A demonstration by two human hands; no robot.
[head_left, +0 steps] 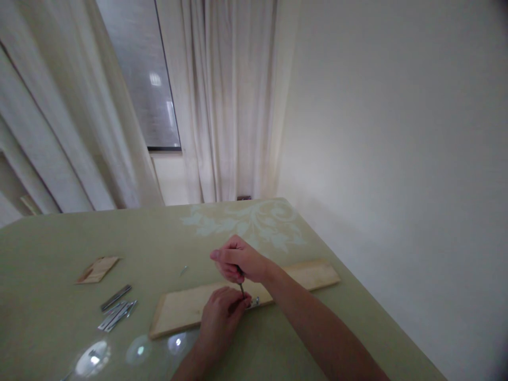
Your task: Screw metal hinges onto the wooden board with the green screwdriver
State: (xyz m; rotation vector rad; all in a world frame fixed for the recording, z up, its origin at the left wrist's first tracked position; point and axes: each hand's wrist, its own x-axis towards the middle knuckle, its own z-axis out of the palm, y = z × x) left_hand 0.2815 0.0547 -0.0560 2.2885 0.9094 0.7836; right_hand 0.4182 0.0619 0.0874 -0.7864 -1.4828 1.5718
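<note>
A long pale wooden board (178, 308) lies across the green table. My right hand (235, 258) is closed in a fist around a screwdriver (242, 290), whose thin shaft points down to the board's near edge; most of its handle is hidden by the fingers. Low at that edge sits a small shiny metal fitting (254, 303). My left hand (222, 308) rests on the board beside the fitting, its fingertips pinched together close to the screwdriver's tip. Whatever lies between those fingertips is too small to make out.
To the left are several shiny metal strips (116, 316), a darker metal bar (116, 297) and a small flat wood piece (98, 270). A tiny shiny item (183, 270) lies behind the board. A wall (381, 159) runs along the table's right edge, with curtains (230, 106) beyond.
</note>
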